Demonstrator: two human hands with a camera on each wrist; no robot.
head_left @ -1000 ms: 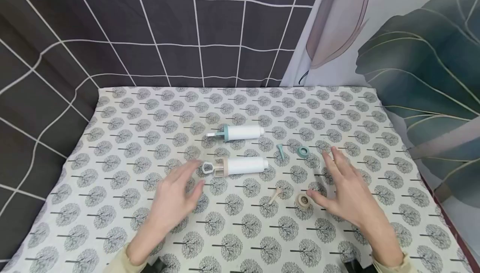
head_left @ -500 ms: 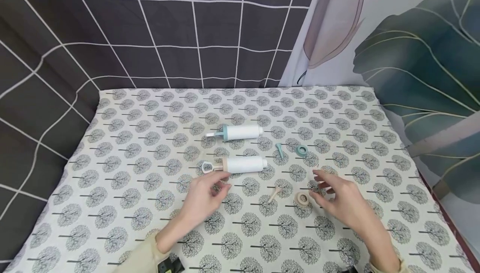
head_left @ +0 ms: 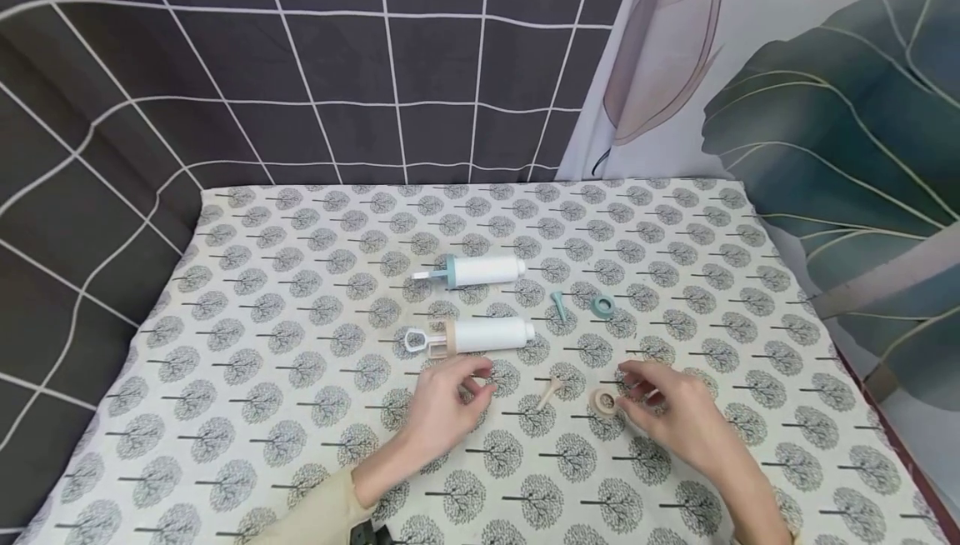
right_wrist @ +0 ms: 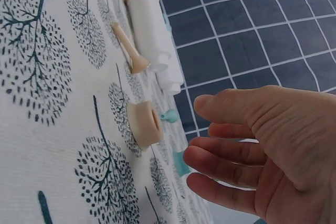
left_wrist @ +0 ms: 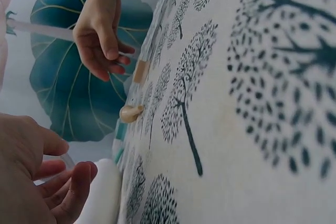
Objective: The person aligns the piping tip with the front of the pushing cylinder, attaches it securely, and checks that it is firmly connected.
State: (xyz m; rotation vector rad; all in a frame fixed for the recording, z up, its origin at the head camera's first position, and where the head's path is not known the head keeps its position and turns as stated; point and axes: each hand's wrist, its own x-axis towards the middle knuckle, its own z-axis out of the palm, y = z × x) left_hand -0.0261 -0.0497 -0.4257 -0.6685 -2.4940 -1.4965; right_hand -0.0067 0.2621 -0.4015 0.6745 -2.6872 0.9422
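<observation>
My left hand (head_left: 447, 401) hovers with fingers loosely curled, just in front of a white syringe-like cylinder (head_left: 491, 333) that has a beige collar and a white loop handle. Its thumb and fingertips stand apart in the left wrist view, with nothing plainly held. Over on the right, my right hand (head_left: 675, 412) is relaxed, thumb and fingers parted around bare air. Close by its thumb lies a beige ring-shaped cap (head_left: 603, 402), seen as a short hollow piece in the right wrist view. Between the hands rests a small beige flared nozzle (head_left: 550, 392).
Behind lies a matching white cylinder (head_left: 487, 269) with a blue-green collar. A blue-green nozzle (head_left: 558, 307) and a blue-green ring cap (head_left: 602, 306) lie to its right. The tree-print cloth (head_left: 322, 478) covers the table, with a dark checked curtain (head_left: 322, 53) behind it.
My left hand has moved right, from beside the loop handle to in front of the beige-collared cylinder. My right hand has drawn in slightly, its fingers curling more. The parts stay put.
</observation>
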